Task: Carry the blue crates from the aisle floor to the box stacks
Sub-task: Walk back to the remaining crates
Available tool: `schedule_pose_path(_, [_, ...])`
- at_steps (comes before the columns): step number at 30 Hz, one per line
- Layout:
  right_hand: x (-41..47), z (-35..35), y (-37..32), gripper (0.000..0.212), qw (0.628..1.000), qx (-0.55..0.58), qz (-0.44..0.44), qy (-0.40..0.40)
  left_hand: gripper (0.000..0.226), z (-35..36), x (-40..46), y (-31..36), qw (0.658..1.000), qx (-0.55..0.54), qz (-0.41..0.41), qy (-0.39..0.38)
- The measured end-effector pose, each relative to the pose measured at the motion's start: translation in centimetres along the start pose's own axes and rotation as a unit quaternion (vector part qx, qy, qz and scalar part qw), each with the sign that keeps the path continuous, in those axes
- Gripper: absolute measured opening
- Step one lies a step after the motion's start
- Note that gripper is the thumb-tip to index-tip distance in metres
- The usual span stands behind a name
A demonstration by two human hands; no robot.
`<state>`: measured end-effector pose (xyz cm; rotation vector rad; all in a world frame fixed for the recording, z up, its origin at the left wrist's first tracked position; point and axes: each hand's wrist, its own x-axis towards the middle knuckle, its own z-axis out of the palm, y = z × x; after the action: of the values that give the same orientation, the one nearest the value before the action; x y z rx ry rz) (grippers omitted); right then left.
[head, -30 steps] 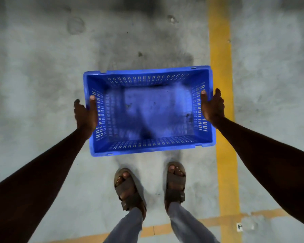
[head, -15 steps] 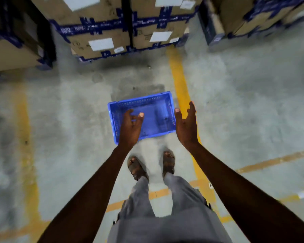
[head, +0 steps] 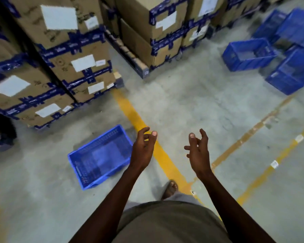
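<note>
An empty blue crate [head: 100, 156] rests on the concrete floor at lower left, just in front of the stacked cardboard boxes [head: 65, 55]. My left hand [head: 143, 149] hovers to the right of the crate, fingers loosely curled, holding nothing. My right hand [head: 197, 151] is raised beside it, palm inward, also empty. Several more blue crates [head: 247, 54] lie in a loose pile on the floor at the upper right.
A second stack of taped boxes [head: 158, 32] sits on a pallet at the top centre, with a narrow gap between the stacks. A yellow floor line [head: 144, 127] runs diagonally under my hands. Fainter orange lines [head: 253, 128] cross the floor to the right.
Both hands let go of the crate, which now sits on the floor by the boxes. I have straightened up and turned right, bringing the crate pile into view.
</note>
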<state>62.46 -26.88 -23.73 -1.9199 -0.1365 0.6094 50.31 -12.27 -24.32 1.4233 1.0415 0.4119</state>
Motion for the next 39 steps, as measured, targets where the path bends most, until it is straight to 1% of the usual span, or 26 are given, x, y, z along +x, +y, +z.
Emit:
schedule_pose_path(2, [1.9,-4.3,0.6,0.086,1.000,0.017,0.009,0.023,0.048,4.9,0.0,1.6,0.999,0.011,0.014,-0.030])
schedule_pose_path(5, [4.5,-11.0,1.0,0.080,0.995,0.055,0.022,0.077,0.032,12.5,0.1,4.5,0.994,0.025,0.032,-0.097])
schedule_pose_path(7, [5.9,-14.7,1.1,0.075,0.990,0.077,0.025,0.112,0.036,16.7,0.6,6.2,0.990,0.032,0.040,-0.133])
schedule_pose_path(9, [8.0,-18.6,1.1,0.064,0.983,0.106,0.033,0.143,0.042,21.4,1.6,8.3,0.984,0.042,0.045,-0.169])
schedule_pose_path(11, [10.4,-22.0,0.9,0.053,0.974,0.132,0.038,0.178,0.042,25.6,3.0,9.9,0.976,0.051,0.052,-0.203])
schedule_pose_path(13, [13.6,-26.0,1.1,0.051,0.964,0.154,0.043,0.214,0.046,30.9,5.0,11.6,0.969,0.067,0.057,-0.231])
schedule_pose_path(15, [15.9,-28.4,0.9,0.058,0.959,0.168,0.044,0.224,0.049,34.2,6.8,12.7,0.965,0.073,0.063,-0.244])
schedule_pose_path(17, [19.6,-31.8,0.7,0.082,0.951,0.184,0.042,0.246,0.048,39.6,9.3,14.2,0.960,0.071,0.065,-0.261])
schedule_pose_path(19, [23.8,-35.5,0.7,0.107,0.946,0.178,0.050,0.268,0.034,45.5,12.2,15.6,0.958,0.071,0.063,-0.272])
schedule_pose_path(20, [25.9,-37.3,0.5,0.113,0.944,0.176,0.057,0.273,0.026,48.3,13.5,16.5,0.956,0.070,0.061,-0.279])
schedule_pose_path(21, [27.4,-38.8,0.2,0.114,0.943,0.174,0.063,0.276,0.019,50.5,14.4,17.4,0.954,0.068,0.058,-0.285])
schedule_pose_path(22, [29.2,-40.6,-0.2,0.110,0.942,0.172,0.071,0.281,0.016,53.3,15.4,18.5,0.952,0.064,0.055,-0.293])
schedule_pose_path(23, [30.9,-42.4,-0.5,0.101,0.939,0.173,0.078,0.286,0.016,55.9,16.3,19.5,0.950,0.064,0.051,-0.302])
schedule_pose_path(25, [34.2,-46.0,-1.4,0.074,0.933,0.179,0.082,0.301,0.018,60.9,17.8,22.0,0.941,0.068,0.056,-0.328])
schedule_pose_path(26, [35.6,-47.6,-1.8,0.067,0.929,0.183,0.080,0.310,0.018,62.8,18.3,23.1,0.937,0.070,0.057,-0.338])
schedule_pose_path(29, [40.6,-52.5,-2.8,0.080,0.918,0.193,0.088,0.335,0.023,69.5,20.6,26.2,0.927,0.077,0.060,-0.363])
schedule_pose_path(32, [45.9,-56.7,-2.7,0.069,0.918,0.197,0.090,0.333,0.034,75.7,23.1,28.3,0.923,0.093,0.056,-0.369])
schedule_pose_path(33, [47.8,-58.2,-2.5,0.065,0.919,0.198,0.093,0.328,0.033,77.9,24.1,28.9,0.923,0.099,0.053,-0.368])
schedule_pose_path(35, [52.2,-61.1,-1.5,0.049,0.922,0.197,0.096,0.319,0.029,82.3,26.1,29.7,0.926,0.104,0.049,-0.360])
schedule_pose_path(36, [54.1,-62.4,-1.0,0.045,0.924,0.196,0.096,0.315,0.031,84.0,26.9,30.0,0.928,0.104,0.048,-0.353])
schedule_pose_path(37, [56.6,-64.0,-0.7,0.046,0.927,0.196,0.096,0.306,0.034,86.3,27.9,30.5,0.932,0.103,0.047,-0.344])
schedule_pose_path(39, [61.5,-67.4,-0.3,0.061,0.933,0.195,0.098,0.286,0.037,90.9,29.9,31.4,0.939,0.102,0.043,-0.325])
